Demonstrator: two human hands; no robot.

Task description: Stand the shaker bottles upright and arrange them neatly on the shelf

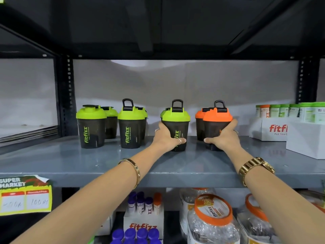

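Several dark shaker bottles stand upright in pairs on the grey shelf (88, 164). My left hand (167, 136) wraps the lower body of a green-lidded shaker (176, 124), with another green-lidded one partly hidden behind it. My right hand (223, 136) grips the front orange-lidded shaker (217, 120); a second orange-lidded shaker (199, 120) stands just behind it to the left. Further left stand a green-lidded shaker (131, 125) with its loop up and another green-lidded shaker (91, 127), each with one more behind.
White product boxes (299, 136) holding small green and orange-capped tubes sit at the shelf's right end. A black shelf upright (67, 95) bounds the left side. Below the shelf are purple-capped bottles (140, 205) and clear jars with orange lids (212, 219). A price label (24, 196) hangs lower left.
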